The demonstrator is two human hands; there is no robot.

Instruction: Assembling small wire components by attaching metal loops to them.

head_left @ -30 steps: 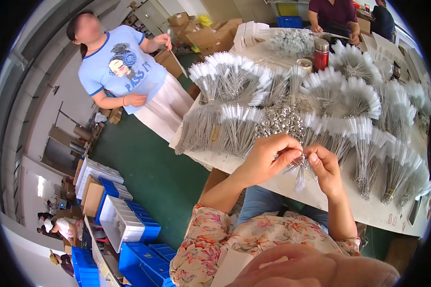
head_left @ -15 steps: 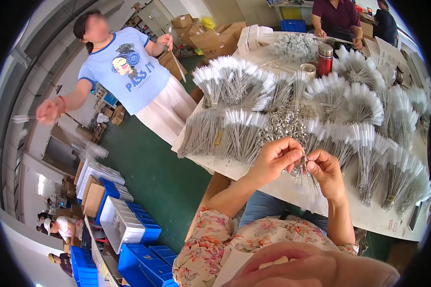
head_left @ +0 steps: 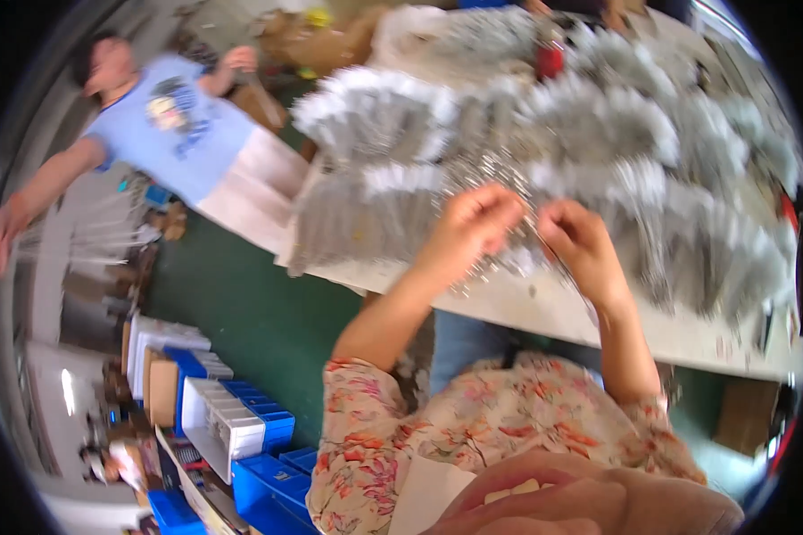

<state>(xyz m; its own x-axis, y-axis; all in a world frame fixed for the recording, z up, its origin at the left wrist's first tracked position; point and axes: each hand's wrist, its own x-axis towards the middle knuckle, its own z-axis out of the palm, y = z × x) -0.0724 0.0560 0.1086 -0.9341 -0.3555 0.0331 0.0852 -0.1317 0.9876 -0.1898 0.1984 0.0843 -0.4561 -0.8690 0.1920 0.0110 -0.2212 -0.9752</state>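
Both hands at the pile of thin silvery pieces on the worktable.

Left hand (head_left: 473,227) and right hand (head_left: 580,241), fingers pinched, hold a thin silvery strand (head_left: 533,234) over the loose heap (head_left: 500,174); blur hides finer grip detail. Fanned grey bundles (head_left: 375,111) crowd the table (head_left: 598,312). A person in a blue shirt (head_left: 174,134) stands left; blue crates (head_left: 259,473) below.

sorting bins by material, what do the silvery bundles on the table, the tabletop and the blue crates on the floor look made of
Silvery bundles: probably thin metal wire or pins with pale tips; grey glint, fine strands, though blur leaves it open. The left hand and right hand pinch some. Tabletop: pale, matte, maybe painted board or laminate. Blue crates: likely moulded plastic, with uniform colour and a smooth sheen.
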